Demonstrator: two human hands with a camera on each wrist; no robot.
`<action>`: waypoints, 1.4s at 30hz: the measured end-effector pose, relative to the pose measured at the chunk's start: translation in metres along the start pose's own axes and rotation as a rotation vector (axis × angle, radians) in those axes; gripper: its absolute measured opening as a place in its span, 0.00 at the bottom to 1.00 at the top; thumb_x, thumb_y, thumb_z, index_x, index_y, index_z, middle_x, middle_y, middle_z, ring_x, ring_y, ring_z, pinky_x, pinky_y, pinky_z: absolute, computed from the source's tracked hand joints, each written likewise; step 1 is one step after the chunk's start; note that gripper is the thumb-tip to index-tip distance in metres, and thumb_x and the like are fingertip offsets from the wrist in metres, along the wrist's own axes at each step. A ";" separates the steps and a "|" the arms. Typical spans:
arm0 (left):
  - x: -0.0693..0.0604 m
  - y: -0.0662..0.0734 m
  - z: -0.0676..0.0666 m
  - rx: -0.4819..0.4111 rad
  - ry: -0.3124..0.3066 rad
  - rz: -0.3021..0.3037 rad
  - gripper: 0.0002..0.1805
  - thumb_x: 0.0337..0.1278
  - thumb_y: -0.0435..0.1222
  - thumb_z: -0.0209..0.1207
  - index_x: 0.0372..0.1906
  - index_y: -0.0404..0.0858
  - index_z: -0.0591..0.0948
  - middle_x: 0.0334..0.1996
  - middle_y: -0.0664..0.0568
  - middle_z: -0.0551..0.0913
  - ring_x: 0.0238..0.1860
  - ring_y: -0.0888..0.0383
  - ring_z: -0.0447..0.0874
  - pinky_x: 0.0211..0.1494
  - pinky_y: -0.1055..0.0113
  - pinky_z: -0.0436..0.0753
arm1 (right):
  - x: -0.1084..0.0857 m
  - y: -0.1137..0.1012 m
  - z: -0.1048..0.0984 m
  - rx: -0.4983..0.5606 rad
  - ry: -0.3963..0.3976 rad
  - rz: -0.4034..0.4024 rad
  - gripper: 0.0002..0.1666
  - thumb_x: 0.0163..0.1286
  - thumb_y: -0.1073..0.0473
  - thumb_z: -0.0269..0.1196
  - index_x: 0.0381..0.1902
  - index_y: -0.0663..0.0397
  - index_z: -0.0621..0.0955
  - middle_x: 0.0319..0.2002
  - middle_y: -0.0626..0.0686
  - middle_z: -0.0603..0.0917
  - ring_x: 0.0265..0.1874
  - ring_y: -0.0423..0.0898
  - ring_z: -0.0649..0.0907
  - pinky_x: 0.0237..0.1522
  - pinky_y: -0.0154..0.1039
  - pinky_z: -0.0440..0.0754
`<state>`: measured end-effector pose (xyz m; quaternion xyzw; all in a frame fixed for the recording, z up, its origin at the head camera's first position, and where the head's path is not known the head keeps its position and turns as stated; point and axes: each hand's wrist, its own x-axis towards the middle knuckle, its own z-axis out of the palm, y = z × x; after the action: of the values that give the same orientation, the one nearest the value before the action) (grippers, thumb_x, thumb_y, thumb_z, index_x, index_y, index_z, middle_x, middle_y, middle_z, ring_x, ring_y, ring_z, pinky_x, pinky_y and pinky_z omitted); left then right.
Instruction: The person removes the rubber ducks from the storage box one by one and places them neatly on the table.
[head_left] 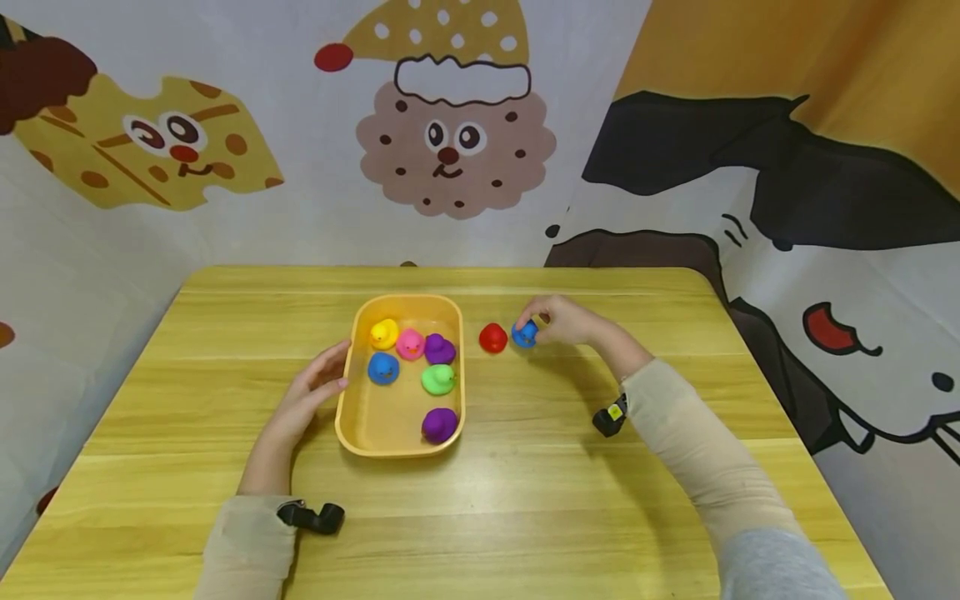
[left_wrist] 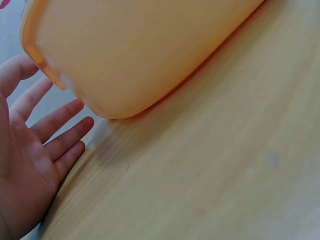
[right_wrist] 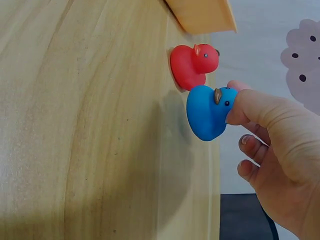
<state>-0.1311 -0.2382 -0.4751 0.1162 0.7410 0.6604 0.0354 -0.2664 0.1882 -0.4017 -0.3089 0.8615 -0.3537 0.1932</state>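
A blue rubber duck [right_wrist: 205,112] is pinched by its head between the thumb and fingers of my right hand [head_left: 561,320]. In the right wrist view a shadow lies beneath the duck, and it looks just off the table. Close beside it sits a red rubber duck [head_left: 492,337] on the wood. My left hand [head_left: 311,393] rests against the left side of an orange plastic bin [head_left: 363,442], its fingers extended along the wall. Inside the bin are a yellow duck [head_left: 384,334], a pink duck [head_left: 410,343], a blue duck [head_left: 383,368], a green duck [head_left: 438,379] and two purple ducks [head_left: 439,425].
The wooden table [head_left: 525,517] ends at a back edge just behind the bin and the red duck. A cartoon-printed curtain [head_left: 300,233] hangs behind it. Each wrist wears a small black camera, such as the one on the right sleeve [head_left: 609,419].
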 end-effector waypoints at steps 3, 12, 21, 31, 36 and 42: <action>0.000 0.000 0.000 0.001 0.000 0.005 0.30 0.68 0.31 0.52 0.73 0.37 0.60 0.69 0.36 0.62 0.62 0.61 0.65 0.58 0.76 0.68 | 0.000 0.002 0.002 0.002 -0.005 0.004 0.19 0.52 0.78 0.63 0.41 0.59 0.85 0.45 0.55 0.81 0.40 0.61 0.72 0.38 0.42 0.69; 0.000 -0.001 0.000 0.005 0.003 0.007 0.30 0.68 0.31 0.53 0.72 0.36 0.61 0.69 0.36 0.61 0.62 0.62 0.66 0.58 0.76 0.67 | 0.003 0.010 0.008 -0.011 -0.013 -0.002 0.19 0.51 0.78 0.63 0.40 0.59 0.85 0.42 0.53 0.81 0.39 0.60 0.73 0.38 0.41 0.69; 0.000 -0.002 0.000 0.001 0.001 0.006 0.30 0.67 0.31 0.53 0.72 0.36 0.60 0.69 0.36 0.61 0.62 0.62 0.66 0.58 0.76 0.67 | 0.004 0.013 0.011 -0.013 -0.017 0.016 0.18 0.52 0.77 0.64 0.40 0.58 0.85 0.43 0.53 0.81 0.39 0.59 0.73 0.39 0.41 0.70; 0.001 -0.002 0.000 0.007 0.004 -0.001 0.30 0.68 0.32 0.53 0.73 0.38 0.61 0.69 0.37 0.62 0.63 0.58 0.65 0.59 0.74 0.67 | 0.005 0.017 0.012 0.003 0.011 0.004 0.18 0.54 0.78 0.63 0.41 0.57 0.86 0.44 0.54 0.82 0.38 0.56 0.74 0.39 0.42 0.71; 0.000 -0.002 0.000 0.017 0.011 -0.012 0.30 0.68 0.33 0.53 0.73 0.40 0.61 0.69 0.39 0.62 0.64 0.59 0.65 0.59 0.74 0.67 | 0.004 0.016 0.011 0.004 0.016 0.011 0.19 0.55 0.77 0.63 0.43 0.57 0.85 0.46 0.54 0.81 0.41 0.55 0.74 0.42 0.44 0.73; 0.000 -0.002 0.000 0.028 0.010 -0.015 0.31 0.68 0.33 0.53 0.73 0.40 0.61 0.69 0.39 0.62 0.64 0.58 0.65 0.59 0.74 0.67 | 0.001 0.007 0.006 -0.014 0.024 0.017 0.21 0.57 0.76 0.61 0.49 0.60 0.83 0.49 0.55 0.81 0.40 0.54 0.74 0.39 0.44 0.74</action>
<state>-0.1316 -0.2387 -0.4771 0.1079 0.7513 0.6501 0.0350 -0.2669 0.1887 -0.4109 -0.2987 0.8689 -0.3495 0.1835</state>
